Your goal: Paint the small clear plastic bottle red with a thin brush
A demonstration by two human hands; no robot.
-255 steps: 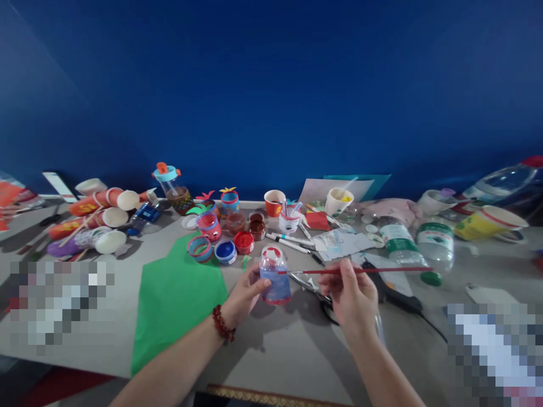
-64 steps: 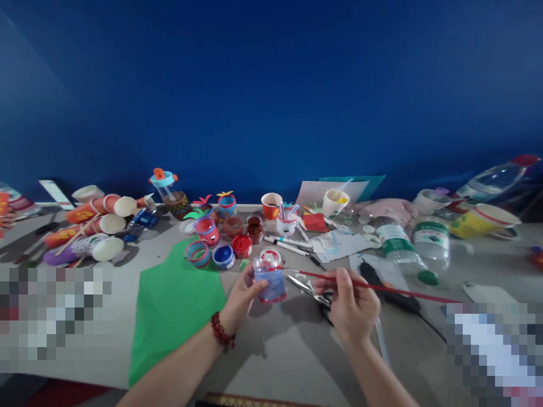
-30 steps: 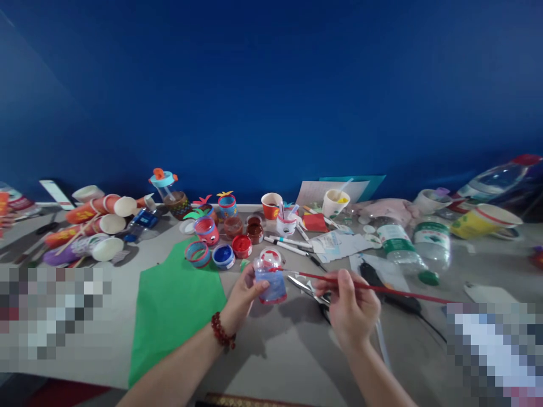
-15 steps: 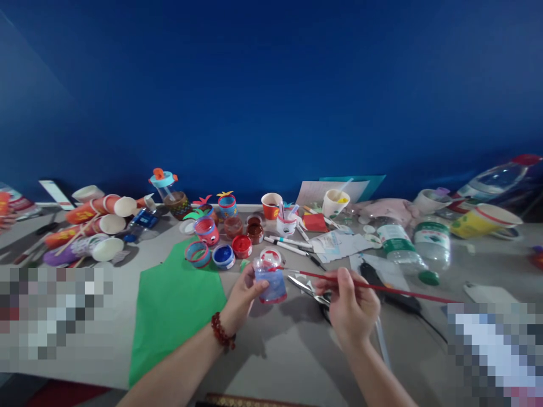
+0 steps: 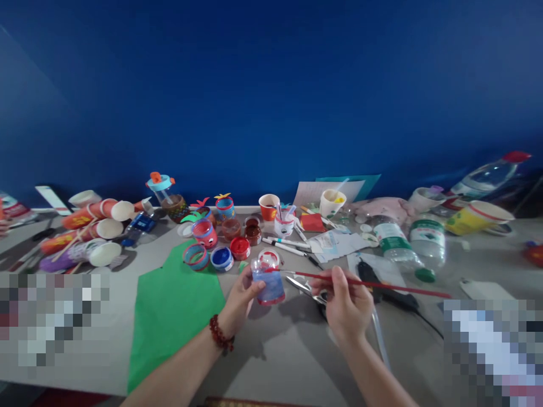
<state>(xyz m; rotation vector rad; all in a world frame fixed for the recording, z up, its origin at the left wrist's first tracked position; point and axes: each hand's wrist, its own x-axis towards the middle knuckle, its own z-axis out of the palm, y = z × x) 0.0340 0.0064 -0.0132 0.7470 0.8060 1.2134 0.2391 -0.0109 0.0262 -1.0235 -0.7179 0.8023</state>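
Observation:
My left hand (image 5: 242, 298), a red bead bracelet on its wrist, is closed round a small clear plastic cup (image 5: 267, 281) with a blue painted band and red trim, held just above the table. My right hand (image 5: 344, 299) pinches a long red paintbrush (image 5: 373, 284); the brush tip touches the cup's upper rim. Open pots of red paint (image 5: 240, 247) and blue paint (image 5: 222, 258) stand just beyond the cup. Scissors (image 5: 307, 288) lie on the table between my hands.
A green paper sheet (image 5: 173, 308) lies at the left of my arm. Paper cups (image 5: 91, 229) pile up at far left. Markers (image 5: 288, 244), decorated jars (image 5: 204, 233), plastic bottles (image 5: 407, 243) and a black glue gun (image 5: 384, 285) crowd the grey table (image 5: 275, 356).
The brush tip has kept working along the cup's rim while my left hand holds the cup nearly still. The view has shifted slightly down and to the right.

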